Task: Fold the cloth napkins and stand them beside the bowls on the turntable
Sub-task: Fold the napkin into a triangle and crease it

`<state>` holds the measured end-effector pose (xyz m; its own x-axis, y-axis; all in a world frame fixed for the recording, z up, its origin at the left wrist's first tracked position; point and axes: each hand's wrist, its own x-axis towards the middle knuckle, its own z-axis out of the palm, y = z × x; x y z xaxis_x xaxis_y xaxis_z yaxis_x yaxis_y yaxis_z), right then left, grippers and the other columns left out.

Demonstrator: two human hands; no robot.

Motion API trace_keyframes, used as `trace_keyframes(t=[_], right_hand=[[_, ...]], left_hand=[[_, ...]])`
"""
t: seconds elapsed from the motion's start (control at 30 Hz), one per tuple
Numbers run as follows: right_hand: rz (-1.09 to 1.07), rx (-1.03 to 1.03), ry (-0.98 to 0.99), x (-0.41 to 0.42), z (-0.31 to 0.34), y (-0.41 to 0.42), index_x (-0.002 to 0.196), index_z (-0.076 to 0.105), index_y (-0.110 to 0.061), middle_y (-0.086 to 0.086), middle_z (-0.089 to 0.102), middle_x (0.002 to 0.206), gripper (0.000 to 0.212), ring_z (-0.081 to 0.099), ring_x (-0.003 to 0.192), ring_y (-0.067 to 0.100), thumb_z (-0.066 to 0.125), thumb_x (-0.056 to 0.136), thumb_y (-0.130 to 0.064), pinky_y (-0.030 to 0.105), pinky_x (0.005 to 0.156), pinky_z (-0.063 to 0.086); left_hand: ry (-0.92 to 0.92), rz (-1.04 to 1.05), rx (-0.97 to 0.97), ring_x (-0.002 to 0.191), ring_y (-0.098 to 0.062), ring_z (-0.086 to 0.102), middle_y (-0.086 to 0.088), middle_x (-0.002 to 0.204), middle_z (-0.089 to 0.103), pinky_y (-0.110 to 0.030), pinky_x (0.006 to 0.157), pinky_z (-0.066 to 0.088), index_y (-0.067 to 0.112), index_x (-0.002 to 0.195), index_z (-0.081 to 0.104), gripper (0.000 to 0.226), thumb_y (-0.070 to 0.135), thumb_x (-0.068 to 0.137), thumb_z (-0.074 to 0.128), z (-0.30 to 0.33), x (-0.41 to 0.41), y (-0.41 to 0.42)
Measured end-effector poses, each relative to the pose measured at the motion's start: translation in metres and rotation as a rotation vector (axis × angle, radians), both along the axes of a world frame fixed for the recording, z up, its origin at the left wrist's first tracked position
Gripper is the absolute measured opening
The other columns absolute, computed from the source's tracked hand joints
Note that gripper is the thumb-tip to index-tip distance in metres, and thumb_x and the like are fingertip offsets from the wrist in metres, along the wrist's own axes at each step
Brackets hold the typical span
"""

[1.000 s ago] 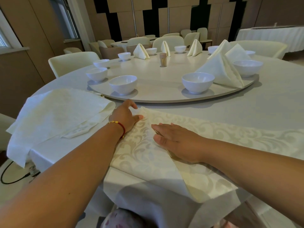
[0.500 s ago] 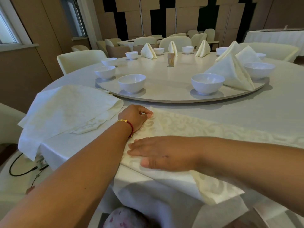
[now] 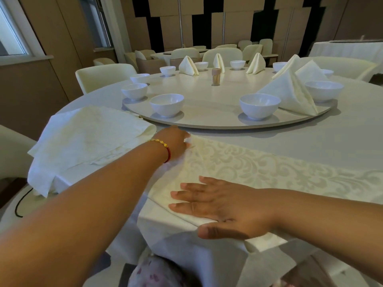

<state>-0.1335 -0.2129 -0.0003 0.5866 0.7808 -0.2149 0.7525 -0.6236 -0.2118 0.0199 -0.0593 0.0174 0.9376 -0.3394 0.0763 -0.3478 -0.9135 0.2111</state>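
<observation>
A cream patterned napkin [image 3: 259,166] lies folded flat along the table's near edge. My left hand [image 3: 176,143] pinches its far left corner, fingers curled. My right hand [image 3: 223,206] presses flat on the napkin's near left part, fingers straight, thumb over the table edge. Beyond it the round turntable [image 3: 207,112] carries several white bowls, the nearest ones at left [image 3: 166,104] and right [image 3: 260,105]. Several folded napkins stand on it, the closest [image 3: 294,94] between two bowls at the right.
A stack of unfolded napkins [image 3: 89,137] lies at the left, draping over the table edge. A toothpick holder [image 3: 216,76] stands mid-turntable. Cream chairs [image 3: 103,76] ring the table. A black cable [image 3: 22,206] lies on the floor at left.
My right hand has slid leftward and toward me across the napkin, flattening it near the table edge. My left hand stays at the far left corner, fingers curling onto it.
</observation>
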Motion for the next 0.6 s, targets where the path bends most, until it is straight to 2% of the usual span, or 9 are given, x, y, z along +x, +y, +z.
trace_keyframes(t=[0.1,0.17,0.23,0.27,0.3,0.37,0.47,0.53,0.6], right_hand=[[-0.008,0.008,-0.002,0.000,-0.001,0.000,0.152,0.003,-0.039,-0.019,-0.010,0.159,0.070,-0.020,0.142,-0.004,0.011,0.091,-0.071,0.034,0.119,-0.011],[-0.016,0.015,0.000,0.000,-0.002,-0.001,0.152,0.003,-0.039,-0.019,-0.009,0.159,0.065,-0.020,0.142,-0.004,0.017,0.093,-0.062,0.033,0.118,-0.013],[-0.010,0.023,-0.008,-0.001,-0.001,-0.001,0.153,0.004,-0.039,-0.018,-0.008,0.160,0.064,-0.019,0.142,-0.004,0.019,0.093,-0.058,0.032,0.118,-0.013],[-0.004,0.021,-0.019,-0.001,-0.002,-0.001,0.153,0.004,-0.038,-0.018,-0.008,0.160,0.065,-0.019,0.142,-0.003,0.018,0.093,-0.058,0.032,0.118,-0.013],[0.003,0.016,-0.032,0.000,-0.003,-0.001,0.153,0.004,-0.038,-0.017,-0.008,0.160,0.066,-0.019,0.143,-0.003,0.017,0.092,-0.060,0.032,0.118,-0.013],[0.016,0.007,-0.051,0.000,-0.004,-0.002,0.153,0.003,-0.037,-0.016,-0.009,0.160,0.070,-0.019,0.143,-0.002,0.014,0.091,-0.068,0.034,0.118,-0.012],[0.037,-0.008,-0.052,-0.003,-0.004,-0.006,0.153,0.000,-0.035,-0.015,-0.011,0.160,0.081,-0.021,0.143,-0.001,0.005,0.081,-0.073,0.035,0.118,-0.013],[0.055,0.018,-0.022,-0.008,-0.002,-0.010,0.154,0.002,-0.033,-0.016,-0.010,0.160,0.082,-0.021,0.142,-0.003,0.006,0.080,-0.070,0.034,0.118,-0.014],[0.065,0.093,0.058,-0.011,-0.002,-0.016,0.153,0.012,-0.031,-0.016,0.001,0.160,0.082,-0.013,0.143,-0.006,0.005,0.082,-0.071,0.032,0.119,-0.011]], left_hand=[[-0.039,-0.055,-0.135,0.112,-0.031,0.055,-0.013,0.120,0.057,-0.035,0.094,0.044,0.015,0.130,0.056,0.034,0.024,0.100,0.042,0.010,-0.019,-0.004],[0.028,-0.107,-0.160,0.100,-0.026,0.059,-0.006,0.100,0.062,-0.031,0.085,0.044,0.013,0.103,0.067,0.027,0.021,0.100,0.042,0.003,-0.031,-0.003],[0.076,-0.147,-0.104,0.080,-0.021,0.056,-0.003,0.079,0.057,-0.029,0.072,0.038,0.014,0.071,0.057,0.032,0.023,0.099,0.044,-0.011,-0.041,0.001],[0.057,-0.159,-0.086,0.077,-0.020,0.052,-0.002,0.079,0.054,-0.030,0.073,0.037,0.014,0.069,0.051,0.033,0.025,0.099,0.044,-0.017,-0.042,0.003],[0.019,-0.171,-0.073,0.083,-0.019,0.050,-0.001,0.085,0.054,-0.031,0.078,0.039,0.014,0.073,0.052,0.030,0.027,0.099,0.043,-0.024,-0.042,0.005],[-0.031,-0.180,-0.039,0.109,-0.020,0.049,-0.002,0.113,0.057,-0.032,0.098,0.037,0.009,0.102,0.061,0.030,0.029,0.101,0.039,-0.032,-0.040,0.006],[-0.001,-0.133,0.002,0.138,-0.019,0.028,-0.001,0.150,0.036,-0.028,0.112,0.021,0.013,0.142,0.041,0.048,0.037,0.102,0.033,-0.033,-0.042,0.006],[0.021,-0.108,0.033,0.145,-0.016,0.017,0.000,0.158,0.021,-0.029,0.116,0.015,0.016,0.151,0.025,0.059,0.046,0.100,0.030,-0.035,-0.041,0.006],[0.034,-0.108,0.083,0.147,-0.014,0.009,0.001,0.161,0.011,-0.029,0.118,0.011,0.017,0.153,0.016,0.068,0.054,0.098,0.028,-0.037,-0.039,0.006]])
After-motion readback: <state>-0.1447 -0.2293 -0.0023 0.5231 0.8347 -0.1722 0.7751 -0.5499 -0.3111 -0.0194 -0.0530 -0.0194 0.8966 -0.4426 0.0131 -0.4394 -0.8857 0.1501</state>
